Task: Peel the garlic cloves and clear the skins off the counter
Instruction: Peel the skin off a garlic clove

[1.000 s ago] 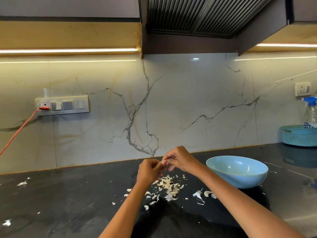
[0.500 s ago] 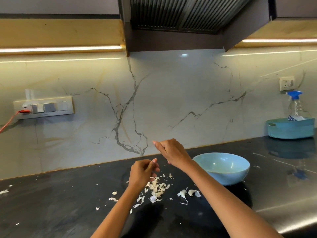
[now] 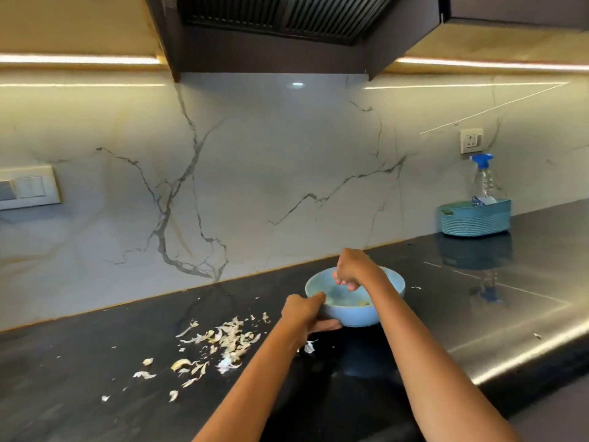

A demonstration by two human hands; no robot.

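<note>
Fingers of right hand curl downward inside light-blue bowl; whether they hold a clove can't be told. Left hand grips bowl's near-left rim, thumb on top. Garlic skins lie scattered on black counter, left of bowl.

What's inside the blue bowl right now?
In the blue bowl, the right hand reaches in with curled fingertips. A few small pale bits lie on the bottom. Whatever that hand holds or covers is hidden.
</note>
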